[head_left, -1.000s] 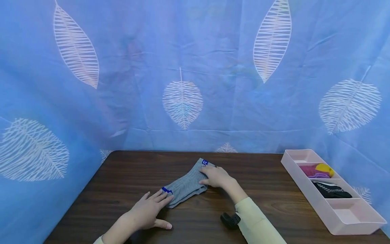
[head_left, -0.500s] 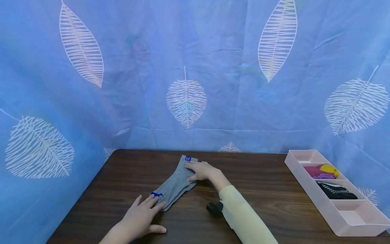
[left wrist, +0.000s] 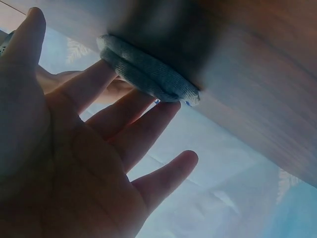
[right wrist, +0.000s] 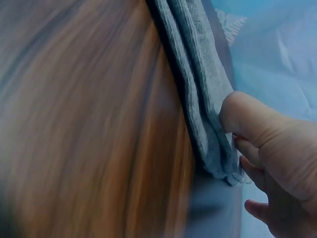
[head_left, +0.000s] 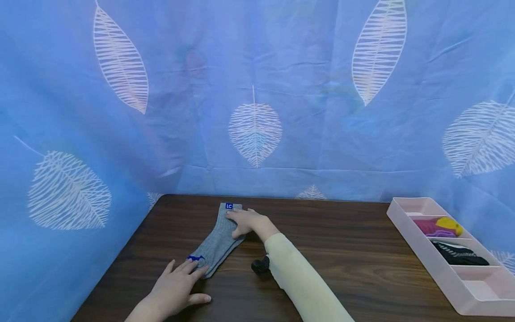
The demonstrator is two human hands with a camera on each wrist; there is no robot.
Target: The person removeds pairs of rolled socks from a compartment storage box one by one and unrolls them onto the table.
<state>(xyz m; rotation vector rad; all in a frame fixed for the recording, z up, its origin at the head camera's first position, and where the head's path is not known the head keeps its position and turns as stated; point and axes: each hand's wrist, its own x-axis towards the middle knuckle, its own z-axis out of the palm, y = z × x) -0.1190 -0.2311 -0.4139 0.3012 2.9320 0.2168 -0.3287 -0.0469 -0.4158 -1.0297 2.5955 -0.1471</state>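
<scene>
A pair of grey ribbed socks (head_left: 219, 239), one laid over the other, lies flat on the dark wooden table (head_left: 322, 232). A blue "LC" label marks the far end, and a blue patch shows at the near end. My left hand (head_left: 173, 284) has its fingers spread and straight, the fingertips on the near end; in the left wrist view the sock edge (left wrist: 148, 72) lies right at these fingertips. Toward the label end, my right hand (head_left: 247, 221) rests on the socks from the right, fingers extended. The right wrist view shows its thumb (right wrist: 247, 116) on the upper sock.
At the right stands a pale pink divided box (head_left: 422, 268). One compartment holds a magenta and yellow bundle (head_left: 438, 226), another a black striped one (head_left: 458, 253). A blue curtain (head_left: 257, 67) with white leaves hangs behind the table.
Both hands and the socks have shifted left across the table, and the socks have turned so the label end points more directly away. The head view has swung slightly left.
</scene>
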